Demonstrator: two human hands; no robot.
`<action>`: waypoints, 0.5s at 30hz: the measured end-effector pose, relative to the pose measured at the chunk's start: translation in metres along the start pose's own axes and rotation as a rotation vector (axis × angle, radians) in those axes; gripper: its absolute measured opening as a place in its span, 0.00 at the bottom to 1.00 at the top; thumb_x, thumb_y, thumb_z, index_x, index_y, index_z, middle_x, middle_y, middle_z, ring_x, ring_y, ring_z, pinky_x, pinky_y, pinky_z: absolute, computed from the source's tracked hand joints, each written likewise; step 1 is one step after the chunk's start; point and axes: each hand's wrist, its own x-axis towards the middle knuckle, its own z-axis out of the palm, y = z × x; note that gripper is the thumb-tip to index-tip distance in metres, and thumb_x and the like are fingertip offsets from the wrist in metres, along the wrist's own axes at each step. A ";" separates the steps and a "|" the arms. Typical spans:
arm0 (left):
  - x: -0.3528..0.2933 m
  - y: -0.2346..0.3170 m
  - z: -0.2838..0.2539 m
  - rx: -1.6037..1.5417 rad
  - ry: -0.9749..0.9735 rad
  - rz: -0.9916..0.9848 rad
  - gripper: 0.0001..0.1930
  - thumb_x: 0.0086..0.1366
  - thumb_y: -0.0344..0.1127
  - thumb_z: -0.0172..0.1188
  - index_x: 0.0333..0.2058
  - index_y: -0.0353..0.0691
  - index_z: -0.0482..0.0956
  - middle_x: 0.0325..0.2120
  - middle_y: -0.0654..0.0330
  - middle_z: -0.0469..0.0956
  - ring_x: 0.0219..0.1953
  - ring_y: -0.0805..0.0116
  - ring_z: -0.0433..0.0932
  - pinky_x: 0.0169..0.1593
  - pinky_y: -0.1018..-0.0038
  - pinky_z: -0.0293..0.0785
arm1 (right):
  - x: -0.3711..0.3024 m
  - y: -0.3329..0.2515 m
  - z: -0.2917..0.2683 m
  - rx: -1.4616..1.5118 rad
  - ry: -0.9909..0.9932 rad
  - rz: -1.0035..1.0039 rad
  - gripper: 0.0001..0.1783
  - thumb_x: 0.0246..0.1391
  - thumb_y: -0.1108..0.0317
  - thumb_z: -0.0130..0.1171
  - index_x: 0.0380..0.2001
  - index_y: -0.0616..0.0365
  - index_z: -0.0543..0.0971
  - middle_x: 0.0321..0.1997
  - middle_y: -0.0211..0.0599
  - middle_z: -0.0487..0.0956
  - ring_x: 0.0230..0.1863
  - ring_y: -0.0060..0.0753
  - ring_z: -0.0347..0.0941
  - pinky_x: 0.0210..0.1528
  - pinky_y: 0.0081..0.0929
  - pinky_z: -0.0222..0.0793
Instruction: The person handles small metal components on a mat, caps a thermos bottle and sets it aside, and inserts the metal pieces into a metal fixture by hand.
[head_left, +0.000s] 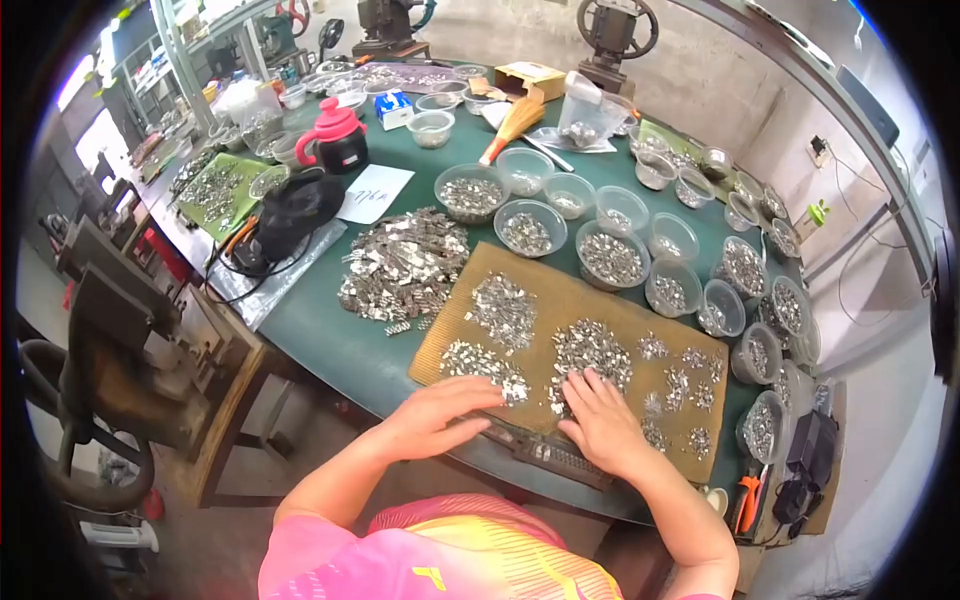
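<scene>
My left hand lies at the near-left edge of a brown ribbed mat. Its fingers are stretched out, and the tips meet a pile of small shiny metal pieces. Fingers spread, my right hand rests on the near side of a larger, darker metal pile. A third pile sits farther back on the mat, and several little clusters are spread over its right side. Along the mat's near edge runs a dark metal strip, between my hands.
Left of the mat is a big heap of metal parts. Several clear plastic bowls of parts stand behind and right of it. Farther off are a pink-topped black jug, an orange brush and a paper sheet. Orange-handled pliers lie at right.
</scene>
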 end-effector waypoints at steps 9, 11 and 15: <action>0.042 -0.024 -0.039 0.782 0.193 0.111 0.29 0.65 0.44 0.66 0.62 0.40 0.73 0.66 0.48 0.67 0.71 0.43 0.60 0.70 0.48 0.58 | 0.019 -0.022 -0.012 -0.031 0.062 0.060 0.32 0.64 0.56 0.60 0.65 0.65 0.70 0.72 0.53 0.67 0.74 0.63 0.57 0.74 0.55 0.52; 0.044 -0.031 -0.048 0.747 0.129 0.163 0.29 0.66 0.46 0.65 0.62 0.40 0.72 0.65 0.47 0.67 0.71 0.42 0.60 0.70 0.46 0.57 | 0.014 -0.026 -0.010 -0.082 0.063 0.039 0.31 0.64 0.57 0.60 0.64 0.65 0.71 0.71 0.53 0.68 0.74 0.63 0.57 0.74 0.56 0.52; 0.039 -0.041 -0.070 0.641 0.061 0.109 0.30 0.68 0.47 0.64 0.64 0.40 0.71 0.68 0.46 0.64 0.74 0.42 0.56 0.72 0.47 0.56 | 0.011 -0.029 -0.023 0.028 -0.034 0.115 0.33 0.65 0.57 0.57 0.68 0.63 0.68 0.76 0.51 0.62 0.78 0.59 0.52 0.77 0.53 0.47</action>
